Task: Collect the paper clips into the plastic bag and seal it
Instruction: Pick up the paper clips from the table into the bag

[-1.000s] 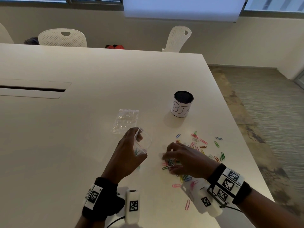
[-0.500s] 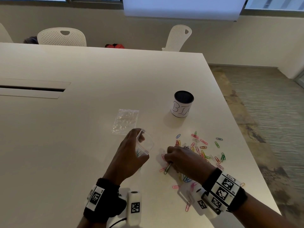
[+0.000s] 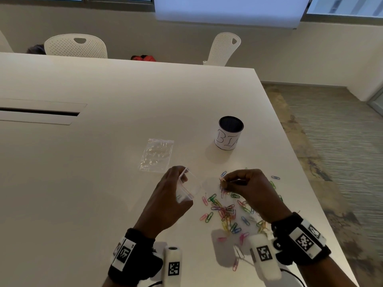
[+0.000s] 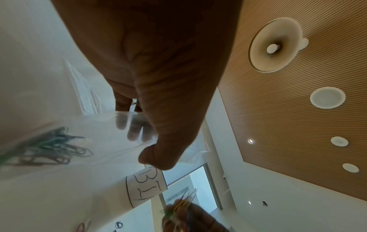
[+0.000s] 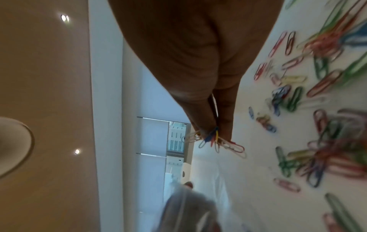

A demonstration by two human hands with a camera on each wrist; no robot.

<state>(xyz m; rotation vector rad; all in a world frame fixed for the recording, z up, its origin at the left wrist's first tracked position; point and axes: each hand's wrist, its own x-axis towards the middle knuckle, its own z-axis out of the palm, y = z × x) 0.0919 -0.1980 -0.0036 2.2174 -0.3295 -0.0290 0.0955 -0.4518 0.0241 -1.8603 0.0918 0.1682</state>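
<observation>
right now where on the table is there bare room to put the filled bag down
Bare table lies left of the left hand and the spare bag, and beyond the bin toward the far edge. It is crowded under and right of the right hand, where loose clips are scattered out to the table's right edge.

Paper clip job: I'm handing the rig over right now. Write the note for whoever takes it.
Left hand: holds the plastic bag upright, mouth open toward the right hand.
Right hand: pinches a small bunch of clips above the table, beside the bag's mouth.
Done: a few clips are in the bag.
Left: drop this bunch in, gather the scattered clips under and around the right hand, then seal the bag.
Also there: a spare bag lying flat, and a cup beyond the clips.
</observation>
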